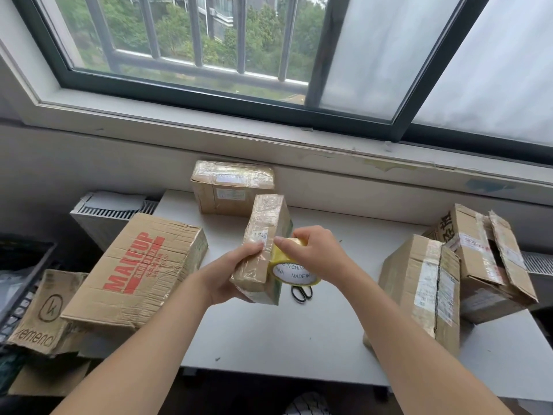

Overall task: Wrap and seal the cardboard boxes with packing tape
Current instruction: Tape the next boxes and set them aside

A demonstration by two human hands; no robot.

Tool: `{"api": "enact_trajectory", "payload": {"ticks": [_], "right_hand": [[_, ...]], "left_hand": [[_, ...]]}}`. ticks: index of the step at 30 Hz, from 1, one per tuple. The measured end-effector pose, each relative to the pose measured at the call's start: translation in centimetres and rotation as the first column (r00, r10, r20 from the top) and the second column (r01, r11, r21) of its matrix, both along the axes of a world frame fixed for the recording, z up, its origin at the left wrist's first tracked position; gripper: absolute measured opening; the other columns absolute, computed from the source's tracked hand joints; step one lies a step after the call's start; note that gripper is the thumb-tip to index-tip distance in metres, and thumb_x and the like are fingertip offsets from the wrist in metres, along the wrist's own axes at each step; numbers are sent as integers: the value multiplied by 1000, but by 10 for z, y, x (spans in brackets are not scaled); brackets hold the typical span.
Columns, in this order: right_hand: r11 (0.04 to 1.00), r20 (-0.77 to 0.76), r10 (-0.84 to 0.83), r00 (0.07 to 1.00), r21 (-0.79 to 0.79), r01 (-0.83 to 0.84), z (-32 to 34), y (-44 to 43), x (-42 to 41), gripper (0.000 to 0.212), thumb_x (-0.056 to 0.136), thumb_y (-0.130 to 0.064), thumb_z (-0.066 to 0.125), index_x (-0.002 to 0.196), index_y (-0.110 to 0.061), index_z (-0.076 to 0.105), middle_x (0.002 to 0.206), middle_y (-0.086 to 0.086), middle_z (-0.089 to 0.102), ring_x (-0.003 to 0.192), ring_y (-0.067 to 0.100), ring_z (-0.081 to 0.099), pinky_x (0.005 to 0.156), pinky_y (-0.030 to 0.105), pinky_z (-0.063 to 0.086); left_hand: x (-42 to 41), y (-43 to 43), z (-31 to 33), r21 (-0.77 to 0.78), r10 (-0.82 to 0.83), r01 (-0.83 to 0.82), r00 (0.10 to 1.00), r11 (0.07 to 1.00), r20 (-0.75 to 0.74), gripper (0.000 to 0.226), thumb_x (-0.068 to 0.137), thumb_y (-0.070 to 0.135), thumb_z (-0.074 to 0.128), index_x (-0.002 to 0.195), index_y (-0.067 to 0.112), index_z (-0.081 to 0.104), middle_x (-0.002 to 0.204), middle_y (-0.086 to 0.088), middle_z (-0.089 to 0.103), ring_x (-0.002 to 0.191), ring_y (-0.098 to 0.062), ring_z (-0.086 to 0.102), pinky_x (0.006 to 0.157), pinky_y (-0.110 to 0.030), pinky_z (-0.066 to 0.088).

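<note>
I count six cardboard boxes, one tape roll and one pair of scissors. My left hand [236, 274] grips the near end of the small box [263, 232], fingers curled underneath and thumb on top. It holds the box lifted above the white table [284, 333], its far end tilted up and away from me. The box's skin is glossy with tape. My right hand [314, 253] is clamped on the tape roll [294, 272], thumb over the top, and the yellow roll touches the box's right side. The scissors [301, 293] lie flat on the table just beyond the roll, black handles toward me.

Of the other five boxes, the back box [230, 187] stands against the wall under the window [194, 55]. The MAKEUP box [134, 271] lies at the table's left edge, with the logo box [42, 310] just beside it, lower down. On the right, the tall box [425, 289] stands upright, and next to it is the open box [490, 265] with its flaps loose. Below the logo box is more cardboard [45, 381]; I cannot tell whether it is a box.
</note>
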State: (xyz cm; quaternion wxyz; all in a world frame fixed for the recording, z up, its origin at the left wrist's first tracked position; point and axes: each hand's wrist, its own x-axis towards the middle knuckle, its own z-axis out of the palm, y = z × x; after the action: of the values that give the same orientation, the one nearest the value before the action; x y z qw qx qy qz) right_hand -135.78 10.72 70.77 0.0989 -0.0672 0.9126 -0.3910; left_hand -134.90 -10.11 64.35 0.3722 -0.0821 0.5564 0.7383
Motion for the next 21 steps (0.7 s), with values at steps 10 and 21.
{"api": "enact_trajectory", "payload": {"ticks": [10, 21], "right_hand": [[947, 80, 122, 989, 287, -141, 6, 21, -10, 67, 81, -78, 61, 65, -13, 55, 57, -2, 48, 54, 16, 43, 55, 34, 33], [961, 140, 130, 981, 226, -160, -2, 34, -1, 68, 79, -82, 58, 65, -15, 56, 60, -3, 47, 56, 15, 43, 58, 35, 34]], "left_hand": [[1, -15, -2, 241, 102, -90, 994, 966, -38, 82, 75, 57, 81, 140, 11, 62, 144, -24, 57, 128, -45, 53, 111, -66, 34], [5, -25, 8, 438, 136, -98, 989, 894, -56, 59, 73, 43, 87, 122, 11, 75, 122, -17, 71, 107, -31, 72, 87, -43, 60]]}}
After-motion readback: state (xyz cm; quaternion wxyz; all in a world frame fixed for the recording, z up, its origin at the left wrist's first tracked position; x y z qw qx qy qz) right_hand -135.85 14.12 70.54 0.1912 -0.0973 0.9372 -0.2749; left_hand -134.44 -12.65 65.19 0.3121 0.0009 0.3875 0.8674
